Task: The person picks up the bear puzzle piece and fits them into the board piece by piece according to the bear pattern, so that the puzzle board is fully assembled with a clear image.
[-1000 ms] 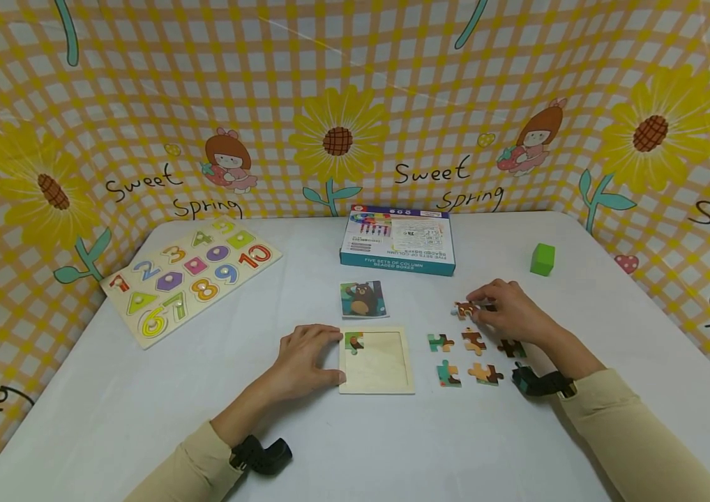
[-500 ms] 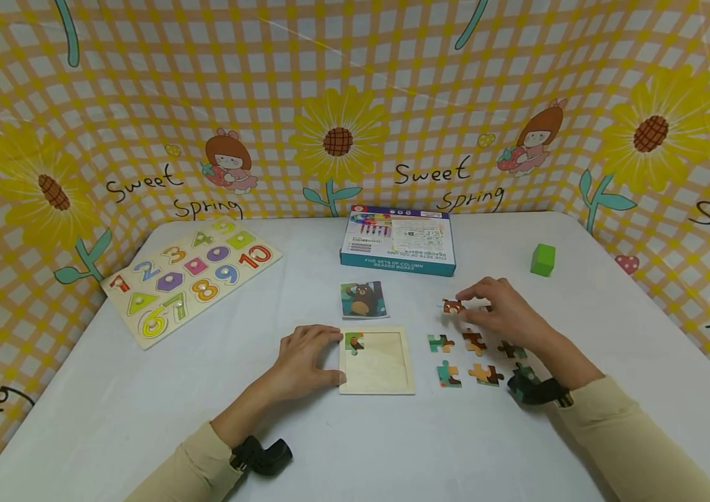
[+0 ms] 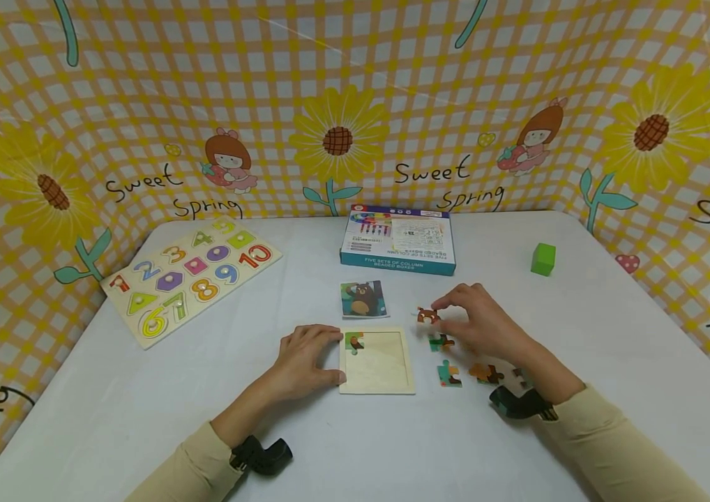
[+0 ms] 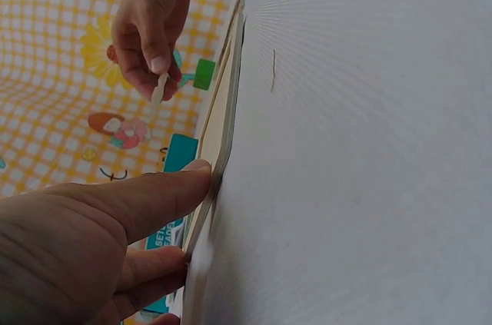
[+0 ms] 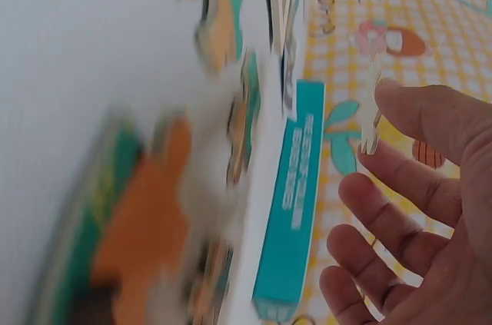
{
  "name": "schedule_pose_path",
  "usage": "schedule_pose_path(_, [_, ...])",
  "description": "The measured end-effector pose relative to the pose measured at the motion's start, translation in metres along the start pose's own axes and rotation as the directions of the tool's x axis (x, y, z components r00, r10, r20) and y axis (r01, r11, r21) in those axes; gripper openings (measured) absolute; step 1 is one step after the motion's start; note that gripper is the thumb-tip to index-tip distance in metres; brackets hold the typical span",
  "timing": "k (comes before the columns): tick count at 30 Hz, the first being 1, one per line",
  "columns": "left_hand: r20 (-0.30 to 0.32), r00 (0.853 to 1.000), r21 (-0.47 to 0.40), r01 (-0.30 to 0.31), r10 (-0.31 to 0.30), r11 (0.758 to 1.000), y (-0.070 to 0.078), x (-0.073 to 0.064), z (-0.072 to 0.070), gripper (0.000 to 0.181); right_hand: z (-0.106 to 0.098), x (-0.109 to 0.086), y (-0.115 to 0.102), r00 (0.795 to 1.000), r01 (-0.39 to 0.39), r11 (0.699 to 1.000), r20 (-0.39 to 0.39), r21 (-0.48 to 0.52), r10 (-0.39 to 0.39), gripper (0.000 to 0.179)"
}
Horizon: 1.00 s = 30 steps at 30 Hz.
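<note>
My left hand holds the left rim of a square wooden puzzle tray, thumb toward the near corner and fingers toward the far one. One green-and-brown piece lies in the tray's far left corner. Between thumb and index finger, my right hand pinches a brown jigsaw piece above the table, right of the tray; the right wrist view shows this raised piece edge-on. Loose jigsaw pieces, among them a teal one and an orange-brown one, lie below this hand, which hides some others.
Behind the tray lies a bear picture card. Farther back is a flat teal-edged box. A number-and-shape peg board rests at the left. A green block stands at the back right. Patterned cloth surrounds the white table.
My right hand has carried the brown jigsaw piece leftward, from above the loose pieces' far row toward the tray. My left hand and the tray have stayed in place.
</note>
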<state>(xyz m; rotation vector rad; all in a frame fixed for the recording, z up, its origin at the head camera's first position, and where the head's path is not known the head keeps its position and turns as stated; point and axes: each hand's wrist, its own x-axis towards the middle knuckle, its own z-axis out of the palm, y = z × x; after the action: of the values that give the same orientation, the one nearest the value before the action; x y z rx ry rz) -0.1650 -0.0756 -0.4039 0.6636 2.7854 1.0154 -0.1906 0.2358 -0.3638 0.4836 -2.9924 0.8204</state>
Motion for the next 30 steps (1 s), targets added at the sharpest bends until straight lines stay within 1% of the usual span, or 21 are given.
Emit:
schedule_pose_path(7, [0.005,1.000,0.003,0.010,-0.010,1.000,0.000,0.000,0.000,0.060,0.014,0.003,-0.019,0.999,0.049,0.999,0.002,-0.019,-0.049,0.026])
schedule_pose_path(13, [0.009,1.000,0.005,0.014,-0.014,1.000,0.000,0.000,0.000,0.060,0.024,0.005,-0.031,0.998,0.068,0.997,0.018,-0.024,-0.068,0.026])
schedule_pose_path(20, [0.006,1.000,0.017,0.009,-0.010,1.000,-0.001,0.000,0.000,0.060,0.034,0.007,-0.038,0.993,0.116,0.993,0.014,-0.032,-0.116,0.025])
schedule_pose_path(30, [0.008,1.000,0.009,0.008,-0.008,1.000,-0.001,0.000,0.001,0.060,0.043,0.014,-0.044,0.991,0.127,0.990,0.043,-0.055,-0.125,0.024])
